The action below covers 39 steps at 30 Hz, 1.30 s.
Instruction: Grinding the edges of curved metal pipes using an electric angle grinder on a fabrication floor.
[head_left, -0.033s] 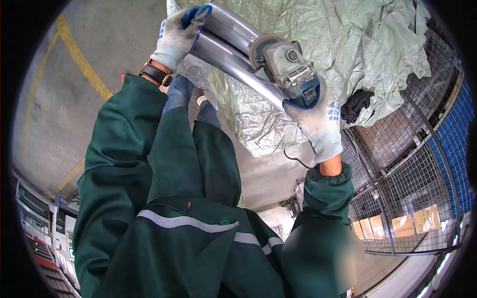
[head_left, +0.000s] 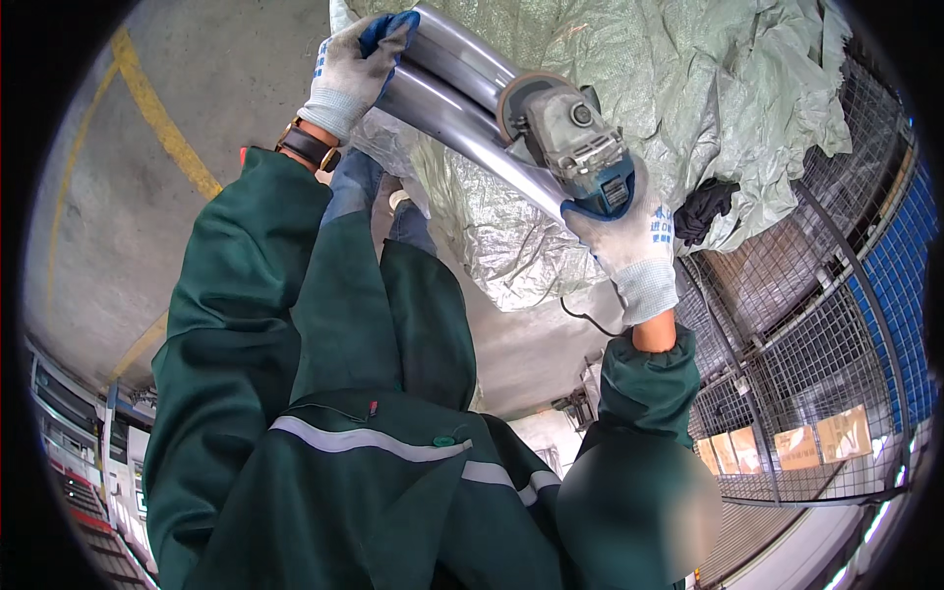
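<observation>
Hands: both wore grey knit gloves and both were closed in a grip.
Left hand (head_left: 352, 71): wrapped around the far end of the pipes (head_left: 462, 103), fingers curled over the top; a dark wristband sat at the wrist.
Right hand (head_left: 629, 241): clenched around the rear of the grinder (head_left: 575, 143), thumb side toward the tool.
Pipes: two shiny metal tubes lying side by side, running from far left down toward near right, resting on the sacking (head_left: 629, 69).
Grinder: grey and blue body with a round disc at its far end; the disc touched the upper pipe near the middle of its length.
Sacking: pale green woven sheet, crumpled, spread under and right of the pipes.
Black glove (head_left: 703, 208): lay on the sacking's right edge, just beside the right hand.
Cage (head_left: 787, 344): wire mesh panels at right.
Floor (head_left: 118, 197): grey concrete at left with a yellow painted line.
Clothing: dark green jacket sleeves, one grey reflective band.
</observation>
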Motion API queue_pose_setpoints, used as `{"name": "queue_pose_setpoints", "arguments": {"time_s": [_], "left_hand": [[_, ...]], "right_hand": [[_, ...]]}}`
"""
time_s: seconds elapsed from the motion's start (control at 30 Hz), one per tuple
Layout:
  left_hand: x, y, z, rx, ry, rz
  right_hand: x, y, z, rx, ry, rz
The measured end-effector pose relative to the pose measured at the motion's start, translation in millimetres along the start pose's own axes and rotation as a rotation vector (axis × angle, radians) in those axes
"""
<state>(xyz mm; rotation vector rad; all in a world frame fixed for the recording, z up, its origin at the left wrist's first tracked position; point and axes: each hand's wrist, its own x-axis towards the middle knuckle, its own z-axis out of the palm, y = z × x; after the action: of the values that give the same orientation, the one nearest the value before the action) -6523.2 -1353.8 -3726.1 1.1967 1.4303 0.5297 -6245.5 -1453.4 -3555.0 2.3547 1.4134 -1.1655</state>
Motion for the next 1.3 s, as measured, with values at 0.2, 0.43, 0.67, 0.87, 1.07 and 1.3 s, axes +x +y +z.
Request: {"name": "queue_pose_setpoints", "arguments": {"time_s": [0.2, 0.43, 0.67, 0.87, 1.07, 1.3], "left_hand": [[-2, 7, 1, -0.015, 0.029, -0.050], [-3, 21, 5, -0.046, 0.020, -0.115], [-3, 17, 3, -0.017, 0.022, -0.103], [-3, 21, 2, -0.003, 0.016, -0.102], [-2, 20, 2, 0.011, 0.032, -0.077], [-3, 22, 2, 0.019, 0.029, -0.081]], "right_hand": [[0, 1, 2, -0.061, 0.036, -0.012], [-4, 3, -2, -0.087, 0.040, -0.012], [2, 2, 4, -0.077, 0.043, -0.060], [-1, 10, 2, -0.009, 0.048, -0.036], [0, 2, 3, -0.013, 0.047, -0.039], [-5, 6, 2, -0.022, 0.068, -0.024]]}}
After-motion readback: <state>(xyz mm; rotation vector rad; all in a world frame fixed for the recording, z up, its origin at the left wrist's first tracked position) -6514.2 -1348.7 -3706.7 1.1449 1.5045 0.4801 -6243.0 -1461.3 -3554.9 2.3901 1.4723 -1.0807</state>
